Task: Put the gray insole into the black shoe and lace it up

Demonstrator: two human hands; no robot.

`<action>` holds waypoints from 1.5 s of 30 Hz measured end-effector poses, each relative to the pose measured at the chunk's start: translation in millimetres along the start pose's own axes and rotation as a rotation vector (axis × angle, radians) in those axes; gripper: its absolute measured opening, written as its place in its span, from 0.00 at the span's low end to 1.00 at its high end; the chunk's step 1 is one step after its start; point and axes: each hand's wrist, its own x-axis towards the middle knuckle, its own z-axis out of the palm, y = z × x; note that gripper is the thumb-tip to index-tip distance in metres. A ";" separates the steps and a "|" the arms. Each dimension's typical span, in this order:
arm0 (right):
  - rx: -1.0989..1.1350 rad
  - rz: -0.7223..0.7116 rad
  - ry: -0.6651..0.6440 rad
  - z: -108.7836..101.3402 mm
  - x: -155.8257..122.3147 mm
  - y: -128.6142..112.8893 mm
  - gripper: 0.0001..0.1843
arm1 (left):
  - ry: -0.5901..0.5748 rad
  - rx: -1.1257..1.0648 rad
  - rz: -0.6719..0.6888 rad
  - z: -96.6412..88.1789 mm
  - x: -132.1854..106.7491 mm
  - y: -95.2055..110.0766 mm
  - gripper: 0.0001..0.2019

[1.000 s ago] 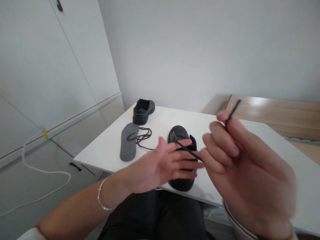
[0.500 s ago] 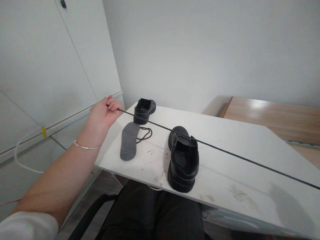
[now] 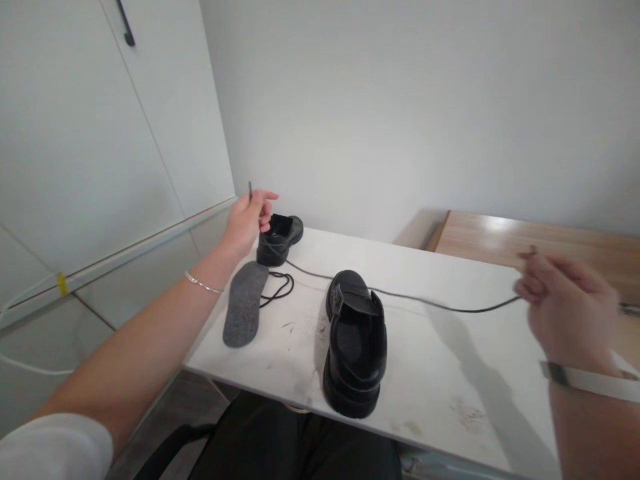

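A black shoelace [image 3: 460, 311] hangs slack between my two hands. My left hand [image 3: 253, 215] pinches it, index finger stretched out, and a short dark end pokes up above the fingers. At the right, my slightly blurred right hand [image 3: 563, 293] is closed on the lace's other end. The lace passes the near black shoe [image 3: 356, 343] around its tongue; I cannot tell whether it touches. That shoe stands at the table's front edge, toe pointing away from me. Partly behind my left hand is a second black shoe [image 3: 280, 240].
A grey insole [image 3: 245, 307] lies at the left of the white table [image 3: 430, 387], beside a looped black lace [image 3: 283, 290]. White cabinets [image 3: 125, 133] stand at the left. A wood-grain surface [image 3: 500, 237] is at the back right.
My right hand has come into view from the right. The taut lace has gone slack and dropped. My left hand has moved right and its index finger has stretched out.
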 end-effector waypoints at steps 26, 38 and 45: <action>-0.205 0.177 -0.727 115.5 -81.6 58.6 0.07 | -0.815 0.626 0.152 47.7 -68.4 -37.9 0.05; -0.211 0.138 -0.748 119.8 -86.9 50.1 0.07 | -0.789 0.631 0.251 56.0 -81.0 -39.0 0.05; -0.395 -0.191 -0.606 117.9 -85.1 46.0 0.06 | -0.723 0.681 0.465 54.6 -81.0 -42.8 0.05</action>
